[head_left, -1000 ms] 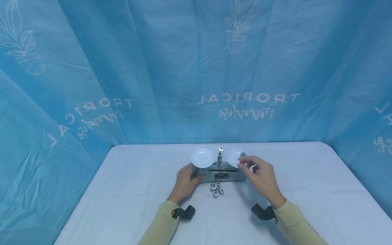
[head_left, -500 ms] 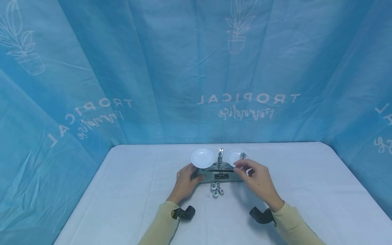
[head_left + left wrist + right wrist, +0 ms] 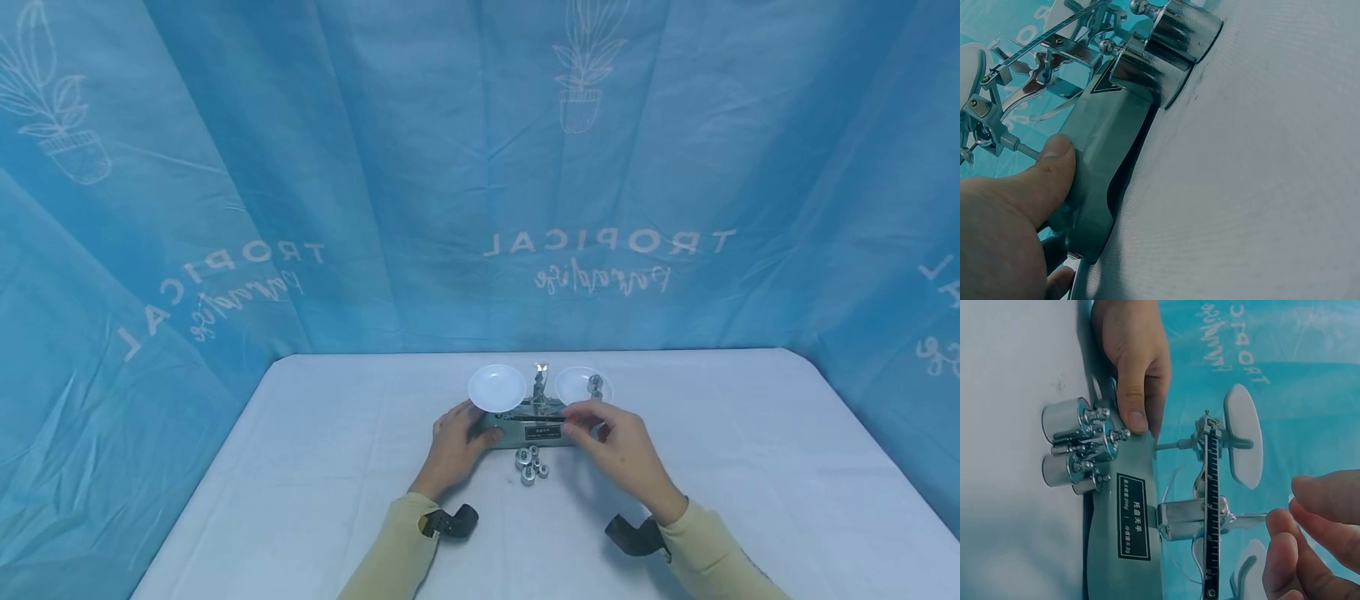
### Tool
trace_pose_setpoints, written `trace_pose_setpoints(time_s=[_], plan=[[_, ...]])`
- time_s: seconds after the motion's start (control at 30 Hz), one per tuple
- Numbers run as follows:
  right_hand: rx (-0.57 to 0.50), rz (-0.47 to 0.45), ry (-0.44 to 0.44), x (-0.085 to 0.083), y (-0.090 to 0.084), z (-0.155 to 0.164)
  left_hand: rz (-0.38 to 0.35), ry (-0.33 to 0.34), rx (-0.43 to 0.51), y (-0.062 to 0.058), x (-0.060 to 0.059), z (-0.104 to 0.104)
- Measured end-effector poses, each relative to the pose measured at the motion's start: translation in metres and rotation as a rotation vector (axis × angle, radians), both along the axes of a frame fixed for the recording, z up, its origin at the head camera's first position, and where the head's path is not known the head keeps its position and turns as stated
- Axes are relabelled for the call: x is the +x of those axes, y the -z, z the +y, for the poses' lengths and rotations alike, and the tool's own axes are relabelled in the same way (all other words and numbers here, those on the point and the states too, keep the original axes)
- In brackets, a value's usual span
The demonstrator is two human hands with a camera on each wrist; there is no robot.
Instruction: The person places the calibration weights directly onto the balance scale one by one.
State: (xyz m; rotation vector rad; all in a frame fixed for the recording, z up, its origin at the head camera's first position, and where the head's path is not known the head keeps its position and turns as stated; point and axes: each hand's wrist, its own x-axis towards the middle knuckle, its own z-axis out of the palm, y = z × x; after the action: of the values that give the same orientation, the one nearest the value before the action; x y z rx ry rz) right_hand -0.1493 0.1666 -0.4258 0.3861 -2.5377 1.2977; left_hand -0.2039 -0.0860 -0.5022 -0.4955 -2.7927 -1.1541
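A balance scale with a grey-green base (image 3: 510, 429) stands on the table, with a white left pan (image 3: 497, 388) and a white right pan (image 3: 573, 382). My left hand (image 3: 453, 446) grips the base's left end, its thumb (image 3: 1054, 162) lying on the front face. My right hand (image 3: 622, 450) is in front of the scale's right side, its bent fingertips overlapping the end of the graduated beam (image 3: 1212, 506). Thumb and fingers stand close together, with nothing visible held between them. A metal weight (image 3: 595, 383) sits in the right pan.
Several knobbed metal weights (image 3: 1063, 422) stand grouped on the white cloth (image 3: 360, 417) just before the base. A blue curtain (image 3: 420, 208) hangs behind the table. A black wrist mount (image 3: 636, 535) juts inward from the right wrist.
My right hand has moved from the right pan leftward and down toward the beam, uncovering the weight in the pan. The left hand and the scale's base have stayed put.
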Motion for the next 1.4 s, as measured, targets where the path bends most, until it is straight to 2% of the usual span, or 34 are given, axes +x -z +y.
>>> trace_pose_setpoints(time_s=[0.53, 0.83, 1.4], plan=[[0.021, -0.033, -0.069, 0.000, 0.006, -0.003, -0.002, 0.004, -0.002, -0.001, 0.001, 0.000], [0.056, -0.091, -0.107, 0.001, 0.009, -0.006, -0.009, 0.000, -0.009, -0.002, 0.001, 0.001], [0.095, -0.169, -0.174, -0.004, 0.028, -0.011, -0.012, 0.000, -0.003, -0.001, 0.001, 0.000]])
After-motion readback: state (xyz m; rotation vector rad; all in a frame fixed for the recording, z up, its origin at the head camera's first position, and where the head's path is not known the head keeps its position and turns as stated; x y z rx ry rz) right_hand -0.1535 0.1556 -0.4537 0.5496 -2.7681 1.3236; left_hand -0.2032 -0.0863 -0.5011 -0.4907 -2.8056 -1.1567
